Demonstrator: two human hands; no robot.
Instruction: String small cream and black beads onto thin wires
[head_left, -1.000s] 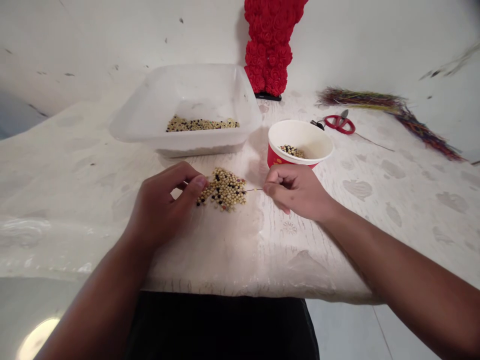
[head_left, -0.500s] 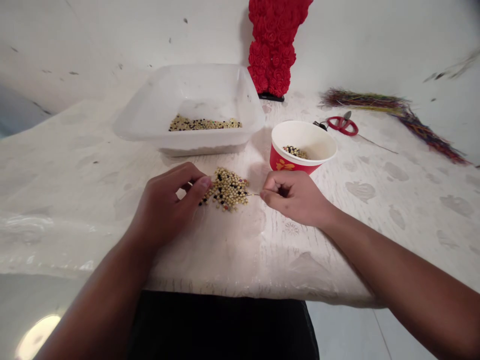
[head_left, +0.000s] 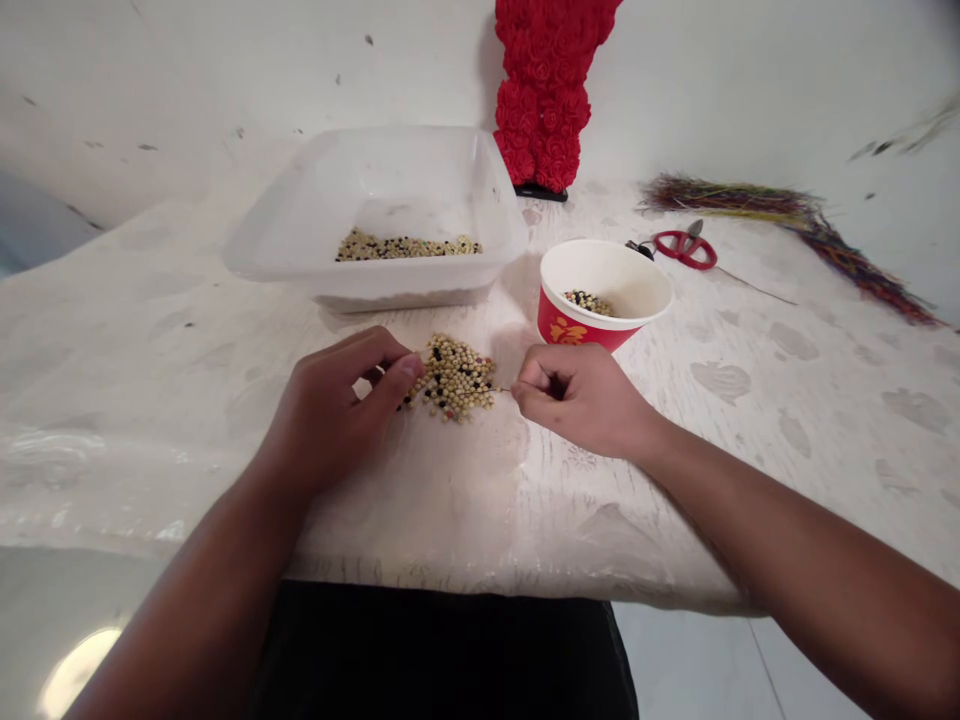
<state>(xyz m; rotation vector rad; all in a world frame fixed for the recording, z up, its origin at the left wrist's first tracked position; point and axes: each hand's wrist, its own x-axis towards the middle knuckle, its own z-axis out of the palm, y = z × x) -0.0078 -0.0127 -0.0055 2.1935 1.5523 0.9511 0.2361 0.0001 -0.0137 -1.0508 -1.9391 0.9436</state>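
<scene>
The person's two bare hands sit on each side of a small heap of round cream and black beads (head_left: 452, 378), which lies on the white plastic-covered table (head_left: 150, 480), near the middle. The right hand (head_left: 581, 395) has just slid a little closer to the heap, so the gap between them is now small. Its fingers are closed, and the finger and thumb pinch a thin dark wire (head_left: 505, 389) that sticks out of the heap. The left hand (head_left: 337, 405) is at the heap's left side. Its fingers are curled and the thumb presses near the beads, but I cannot tell if they grip anything.

Farther away is a clear square plastic tub (head_left: 420, 285) with more beads (head_left: 405, 246) in it. To the right, a red paper cup (head_left: 562, 330) holds a few beads too. Past the cup lie red-handled scissors (head_left: 684, 249) and a long bunch of many-coloured strands (head_left: 795, 222). A tall red rose-covered figure (head_left: 541, 100) stands at the far edge.
</scene>
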